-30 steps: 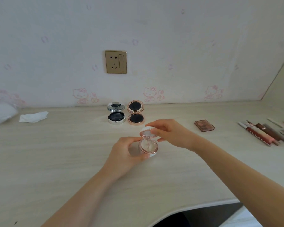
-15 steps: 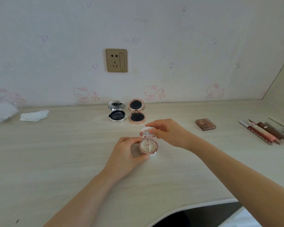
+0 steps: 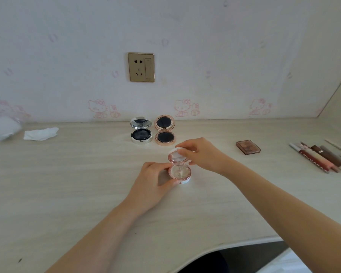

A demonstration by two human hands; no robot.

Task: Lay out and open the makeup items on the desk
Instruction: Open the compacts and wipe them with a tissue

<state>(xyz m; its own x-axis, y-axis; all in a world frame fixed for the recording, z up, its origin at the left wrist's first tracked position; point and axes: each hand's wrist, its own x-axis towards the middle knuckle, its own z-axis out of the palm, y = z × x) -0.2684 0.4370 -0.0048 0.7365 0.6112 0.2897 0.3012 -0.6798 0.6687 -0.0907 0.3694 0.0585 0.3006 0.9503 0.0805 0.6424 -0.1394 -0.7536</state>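
Note:
A small round pink compact sits on the desk at the middle, its lid hinged up and back. My left hand grips the compact's base from the left. My right hand pinches the raised lid at its top edge. Behind them stand two open compacts: a silver one and a rose-gold one, both with dark pans. A brown square palette lies closed to the right.
Several lip glosses and pencils lie in a row at the far right. A crumpled white tissue and a clear bag are at the back left. A wall socket is above the compacts. The desk's curved front edge runs at lower right.
The pink compact has been lowered flat onto the desk. Both hands keep their hold, and the lid stays raised.

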